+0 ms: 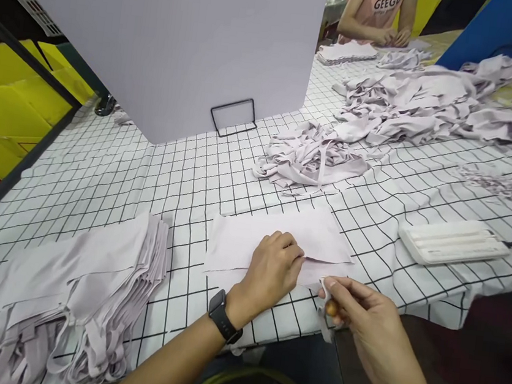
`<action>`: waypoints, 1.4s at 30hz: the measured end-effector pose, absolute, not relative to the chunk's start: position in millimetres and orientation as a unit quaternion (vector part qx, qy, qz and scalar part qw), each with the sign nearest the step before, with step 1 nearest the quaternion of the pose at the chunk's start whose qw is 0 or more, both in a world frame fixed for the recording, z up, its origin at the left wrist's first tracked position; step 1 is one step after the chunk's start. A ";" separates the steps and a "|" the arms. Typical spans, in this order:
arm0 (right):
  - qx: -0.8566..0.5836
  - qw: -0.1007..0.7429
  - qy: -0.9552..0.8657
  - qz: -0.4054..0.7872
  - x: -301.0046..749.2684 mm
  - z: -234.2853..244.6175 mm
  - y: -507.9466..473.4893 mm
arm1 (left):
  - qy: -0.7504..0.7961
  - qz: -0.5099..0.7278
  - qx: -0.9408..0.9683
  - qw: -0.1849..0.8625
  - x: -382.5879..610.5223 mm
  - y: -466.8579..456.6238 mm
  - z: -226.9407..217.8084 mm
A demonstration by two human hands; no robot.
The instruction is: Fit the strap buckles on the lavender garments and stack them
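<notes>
A pale pinkish-white fabric piece [236,242] lies flat on the checked tablecloth in front of me. My left hand [274,271], a dark watch on its wrist, rests on this piece with curled fingers that pinch its near edge. Just right of it, my right hand [362,318] pinches the end of a narrow fabric strip [324,326] between thumb and forefinger, at the table's edge. A rounded amber-brown knob [331,307] shows under those fingers; the rest of that object is hidden. Left of my hands sits a stack of similar fabric pieces [106,249] with straps hanging down its near side.
Heaps of loose fabric strips [315,159] and crumpled cloth [423,103] lie farther back. A white lamp-like device [456,241] with a cord is at right. A large pale panel [199,44] stands across the table. A person in a pink shirt [378,12] works beyond, hands on cloth.
</notes>
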State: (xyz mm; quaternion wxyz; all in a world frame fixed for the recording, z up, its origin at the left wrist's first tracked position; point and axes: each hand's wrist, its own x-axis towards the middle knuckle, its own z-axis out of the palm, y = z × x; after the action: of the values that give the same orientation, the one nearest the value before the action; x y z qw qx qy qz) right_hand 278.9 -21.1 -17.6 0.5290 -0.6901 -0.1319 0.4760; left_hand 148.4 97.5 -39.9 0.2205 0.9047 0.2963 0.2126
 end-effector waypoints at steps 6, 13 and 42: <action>-0.689 0.536 -0.102 0.477 273.8 -17.7 0.9 | 0.267 0.302 0.883 0.243 147.8 94.8 -42.4; -0.677 0.561 -0.100 0.466 275.9 -21.0 11.0 | 0.227 0.331 0.895 0.195 153.6 91.1 -47.3; -0.682 0.501 -0.174 0.503 280.7 -14.4 17.7 | 0.203 0.260 0.937 0.120 154.2 93.6 -46.2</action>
State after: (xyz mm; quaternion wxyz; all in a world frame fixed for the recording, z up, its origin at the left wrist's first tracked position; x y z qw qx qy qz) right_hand 280.7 17.7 -14.4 0.5008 -0.6825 -0.1736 0.5032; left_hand 154.2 93.6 -46.2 0.1198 0.9366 0.2026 0.2595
